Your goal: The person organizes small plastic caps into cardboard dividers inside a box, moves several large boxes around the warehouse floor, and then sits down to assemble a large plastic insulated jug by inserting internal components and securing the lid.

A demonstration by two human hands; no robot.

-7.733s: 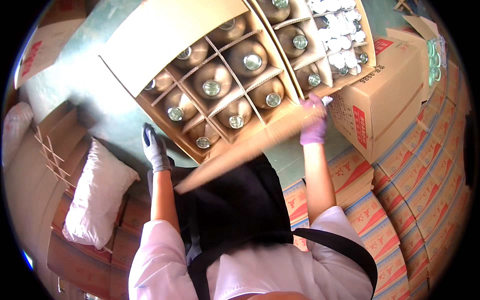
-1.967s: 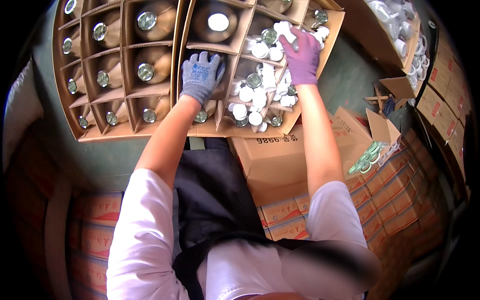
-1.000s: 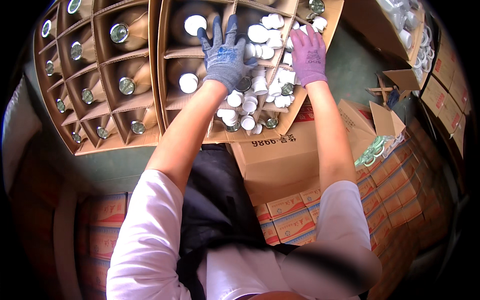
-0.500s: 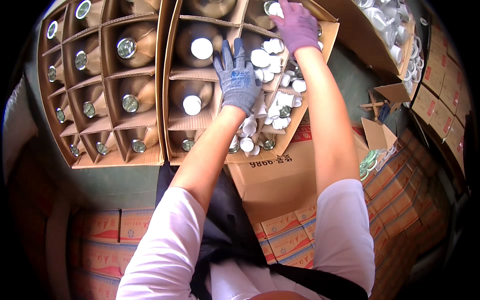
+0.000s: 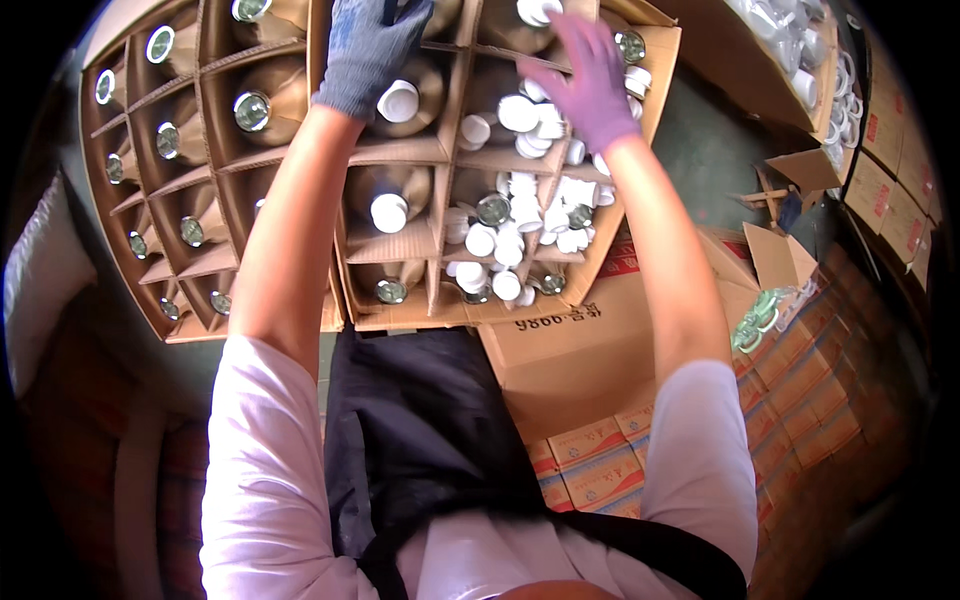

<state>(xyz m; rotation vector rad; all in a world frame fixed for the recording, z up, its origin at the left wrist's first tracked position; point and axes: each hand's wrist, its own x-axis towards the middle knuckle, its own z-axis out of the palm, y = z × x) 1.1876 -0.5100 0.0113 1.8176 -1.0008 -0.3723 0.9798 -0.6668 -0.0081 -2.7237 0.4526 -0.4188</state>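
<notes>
My right hand [image 5: 590,90], in a purple glove, is over the right carton with thumb and fingers apart. Its fingertips are close beside a white cap [image 5: 538,11] on a bottle; contact is unclear. At the top edge, my left hand [image 5: 370,55], in a grey-blue glove, is above the same carton's left column. Most of its fingers are cut off by the picture's edge. Just below it, a white cap [image 5: 398,101] sits on a glass bottle's neck, and another capped bottle [image 5: 389,212] stands nearer. Loose white caps [image 5: 525,212] lie heaped over the right-hand cells.
Uncapped glass bottles [image 5: 252,111] fill the divided left carton [image 5: 330,318]. A closed carton [image 5: 560,370] lies below the right one. Another box of white plastic parts [image 5: 800,82] is at far right. Printed cartons [image 5: 600,470] are stacked below, near green plastic rings [image 5: 757,320].
My left hand has moved up and left, away from the loose caps. My right hand has come slightly down, its fingers now spread. The view has shifted a little.
</notes>
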